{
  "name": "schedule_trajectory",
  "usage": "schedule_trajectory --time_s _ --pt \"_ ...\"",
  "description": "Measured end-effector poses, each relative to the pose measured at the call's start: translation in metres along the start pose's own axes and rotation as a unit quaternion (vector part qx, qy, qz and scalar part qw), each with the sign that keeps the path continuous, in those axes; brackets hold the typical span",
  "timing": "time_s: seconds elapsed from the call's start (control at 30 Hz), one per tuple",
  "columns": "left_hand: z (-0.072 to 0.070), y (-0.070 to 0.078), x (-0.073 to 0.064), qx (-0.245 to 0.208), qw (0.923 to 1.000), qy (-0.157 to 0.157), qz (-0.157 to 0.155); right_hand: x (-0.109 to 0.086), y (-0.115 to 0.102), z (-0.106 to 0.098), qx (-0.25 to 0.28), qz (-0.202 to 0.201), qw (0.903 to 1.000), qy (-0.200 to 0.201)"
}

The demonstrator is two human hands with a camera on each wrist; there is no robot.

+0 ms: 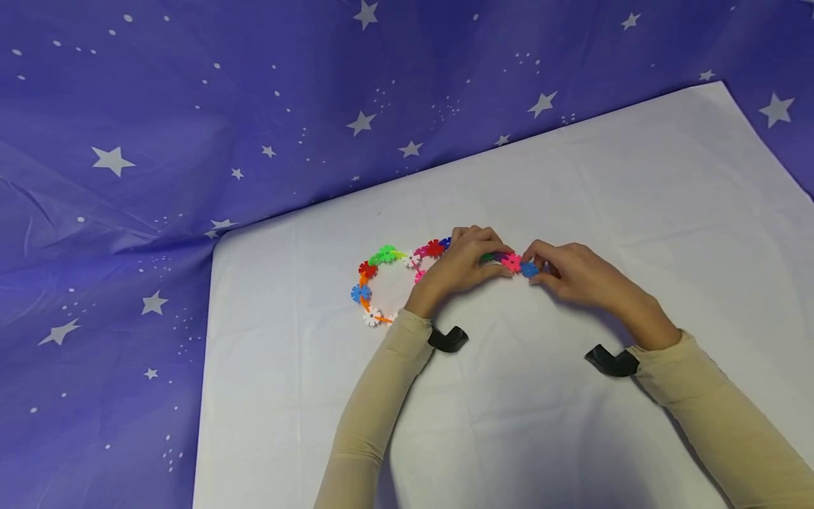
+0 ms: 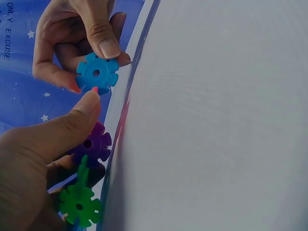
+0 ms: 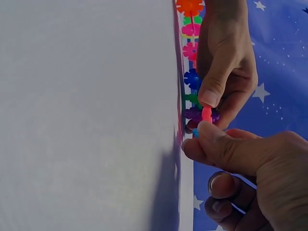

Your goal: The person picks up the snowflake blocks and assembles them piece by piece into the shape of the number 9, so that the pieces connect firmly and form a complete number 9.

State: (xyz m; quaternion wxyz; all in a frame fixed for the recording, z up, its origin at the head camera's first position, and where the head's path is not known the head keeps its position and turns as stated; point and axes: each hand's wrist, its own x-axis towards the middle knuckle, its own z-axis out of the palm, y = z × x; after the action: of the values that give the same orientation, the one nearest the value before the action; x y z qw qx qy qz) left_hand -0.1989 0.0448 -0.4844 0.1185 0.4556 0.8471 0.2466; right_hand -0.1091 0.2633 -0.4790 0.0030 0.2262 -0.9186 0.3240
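Note:
My right hand (image 1: 575, 273) pinches a blue notched plastic disc (image 1: 529, 269) between thumb and fingers. Beside it, my left hand (image 1: 459, 263) holds a pink disc (image 1: 511, 264) by its edge, and the two discs meet. In the left wrist view a purple disc (image 2: 99, 144) and a green disc (image 2: 79, 207) follow on in the chain below the left thumb. The rest of the chain, with a red disc (image 1: 367, 269) and a white disc (image 1: 372, 317), curves into a loop left of the left hand. That hand and forearm hide part of it.
A white cloth covers the table (image 1: 273, 396). Behind and to the left hangs a purple-blue curtain (image 1: 191, 127) with white stars. Dark strap pieces (image 1: 449, 340) stick out at both sleeve cuffs.

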Motion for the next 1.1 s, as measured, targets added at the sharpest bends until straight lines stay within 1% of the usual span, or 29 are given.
schedule_trajectory --time_s 0.17,0.27,0.5,0.73,0.93,1.03,1.1 --pt "0.000 0.000 0.000 -0.005 1.0000 -0.002 0.006 0.001 0.000 0.006 -0.010 -0.018 0.9997 0.015" --pt "0.000 -0.001 -0.001 -0.016 0.9998 -0.001 0.009 0.002 0.001 0.009 -0.017 -0.028 0.9992 0.023" --pt "0.002 -0.005 -0.002 -0.044 0.9987 0.006 0.023 0.002 0.003 0.010 -0.022 -0.029 0.9987 0.036" --pt "0.003 -0.006 -0.002 -0.053 0.9983 0.005 0.024 0.003 0.001 0.011 -0.010 -0.033 0.9989 0.032" --pt "0.002 -0.006 -0.002 -0.050 0.9983 0.002 0.029 0.004 0.000 0.013 -0.018 -0.047 0.9983 0.031" --pt "0.003 -0.007 -0.001 -0.046 0.9985 -0.002 0.027 0.003 0.001 0.014 -0.017 -0.041 0.9985 0.031" --pt "0.003 -0.006 -0.001 -0.040 0.9989 -0.009 0.022 0.003 0.002 0.014 -0.015 -0.033 0.9991 0.022"
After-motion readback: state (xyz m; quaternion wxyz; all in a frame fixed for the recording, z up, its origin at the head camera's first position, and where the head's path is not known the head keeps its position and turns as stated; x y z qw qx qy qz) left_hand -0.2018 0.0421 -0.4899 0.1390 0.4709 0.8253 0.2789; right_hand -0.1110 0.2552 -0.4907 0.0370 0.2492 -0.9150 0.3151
